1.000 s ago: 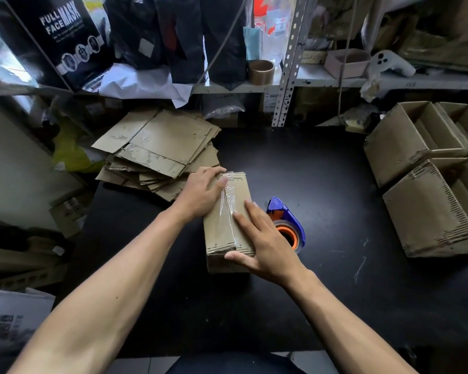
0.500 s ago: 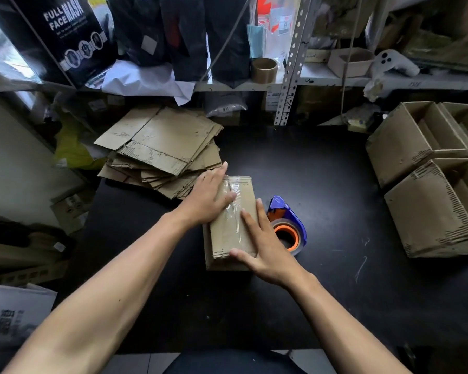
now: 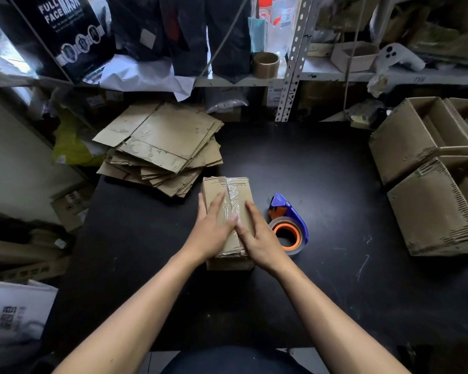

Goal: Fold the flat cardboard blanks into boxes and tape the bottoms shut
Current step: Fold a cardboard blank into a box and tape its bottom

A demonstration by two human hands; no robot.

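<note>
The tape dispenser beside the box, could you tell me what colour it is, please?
Blue-purple body with an orange core, tape dispenser, head view.

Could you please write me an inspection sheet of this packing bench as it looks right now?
Surface: black table, scratched.
Job's things: box with clear tape along its seam; flat blanks stacked far left; tape dispenser right of the box; folded boxes at right.
Clutter: tape roll on shelf.
Grippers: left hand and right hand press flat on the box.
Cables: cord hanging at shelf.
Surroundings: crowded shelving.
</note>
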